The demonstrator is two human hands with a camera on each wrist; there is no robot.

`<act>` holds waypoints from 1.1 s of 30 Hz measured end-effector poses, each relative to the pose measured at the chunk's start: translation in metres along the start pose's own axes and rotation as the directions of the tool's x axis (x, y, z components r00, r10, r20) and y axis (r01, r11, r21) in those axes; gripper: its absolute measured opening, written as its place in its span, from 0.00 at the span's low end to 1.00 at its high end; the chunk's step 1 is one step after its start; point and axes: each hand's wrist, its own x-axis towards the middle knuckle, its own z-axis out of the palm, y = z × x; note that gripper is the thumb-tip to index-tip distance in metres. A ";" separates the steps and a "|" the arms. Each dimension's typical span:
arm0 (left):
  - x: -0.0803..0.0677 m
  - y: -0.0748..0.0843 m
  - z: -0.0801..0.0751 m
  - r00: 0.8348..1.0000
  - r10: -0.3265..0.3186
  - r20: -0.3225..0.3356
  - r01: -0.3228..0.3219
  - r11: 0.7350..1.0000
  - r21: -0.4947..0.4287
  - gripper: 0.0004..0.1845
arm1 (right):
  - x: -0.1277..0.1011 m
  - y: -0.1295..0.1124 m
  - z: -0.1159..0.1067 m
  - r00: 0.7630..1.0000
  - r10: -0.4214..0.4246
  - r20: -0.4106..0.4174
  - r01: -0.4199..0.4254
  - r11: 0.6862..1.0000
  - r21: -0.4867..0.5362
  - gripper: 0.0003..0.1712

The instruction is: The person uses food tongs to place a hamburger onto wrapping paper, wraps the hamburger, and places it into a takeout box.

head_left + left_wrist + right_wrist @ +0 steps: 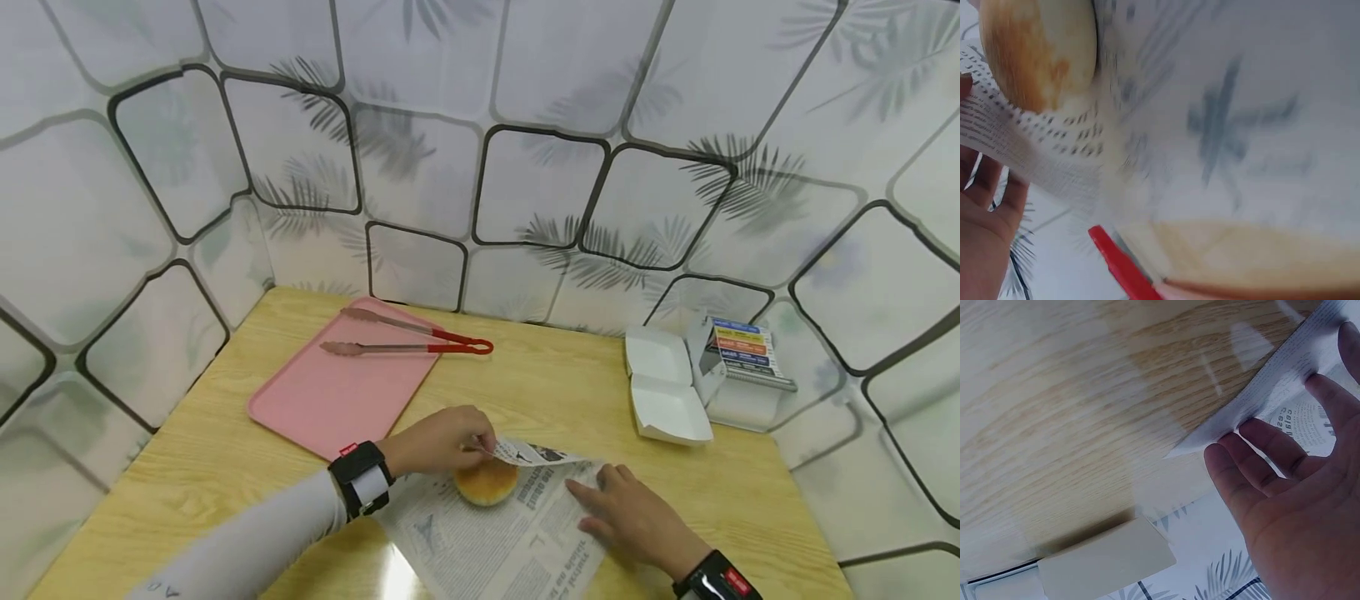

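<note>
A round golden bun (486,482) lies on a sheet of newspaper-print wrapping paper (495,546) near the wooden table's (555,392) front edge. My left hand (442,440) pinches the sheet's far corner and lifts it over the bun; in the left wrist view the bun (1038,53) shows beside the raised paper (1029,153). My right hand (633,521) lies flat with straight fingers on the sheet's right part. The right wrist view shows those fingers (1272,459) on the paper's edge (1272,394).
A pink tray (337,396) carrying red-handled tongs (412,337) sits at the back left. An open white clamshell box (663,387) and a holder with coloured labels (742,358) stand at the back right. Patterned screens wall the table in.
</note>
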 end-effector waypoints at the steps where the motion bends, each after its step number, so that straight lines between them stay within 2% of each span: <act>1: -0.002 0.001 0.002 1.000 0.009 -0.008 -0.009 1.000 -0.003 0.04 | -0.001 0.000 -0.001 1.000 0.001 0.000 -0.001 1.000 0.001 0.30; 5: -0.010 0.007 0.007 0.998 0.046 -0.039 -0.045 0.999 0.024 0.05 | -0.002 0.000 -0.002 1.000 -0.010 -0.012 0.010 1.000 0.003 0.31; 7: -0.014 0.009 0.009 0.995 0.084 -0.052 -0.081 0.995 0.057 0.05 | -0.003 -0.001 -0.001 1.000 -0.004 -0.012 0.004 1.000 0.012 0.31; 12: -0.022 0.008 0.014 0.976 0.204 -0.073 -0.189 0.966 0.176 0.05 | -0.003 -0.003 0.001 0.999 0.033 0.010 -0.033 0.999 0.032 0.33; 14: -0.025 0.008 0.015 0.972 0.228 -0.063 -0.209 0.952 0.225 0.04 | -0.004 -0.005 0.002 0.999 0.040 0.009 -0.040 0.999 0.034 0.33; 18: -0.029 0.009 0.015 0.971 0.237 -0.018 -0.222 0.932 0.286 0.05 | -0.005 -0.006 0.002 0.999 0.026 -0.020 -0.026 0.999 0.030 0.33; 23: -0.034 0.011 0.013 0.975 0.222 0.023 -0.219 0.931 0.294 0.10 | -0.006 -0.008 0.002 0.999 0.002 -0.048 -0.002 1.000 0.014 0.33; 27: -0.035 0.013 0.015 0.973 0.228 0.019 -0.223 0.927 0.301 0.11 | -0.007 -0.010 0.000 0.999 0.018 -0.028 -0.016 0.999 0.041 0.34; 33: -0.032 0.014 0.024 0.961 0.275 -0.006 -0.253 0.891 0.377 0.10 | -0.009 -0.014 -0.002 0.996 0.080 0.046 -0.084 0.992 0.098 0.34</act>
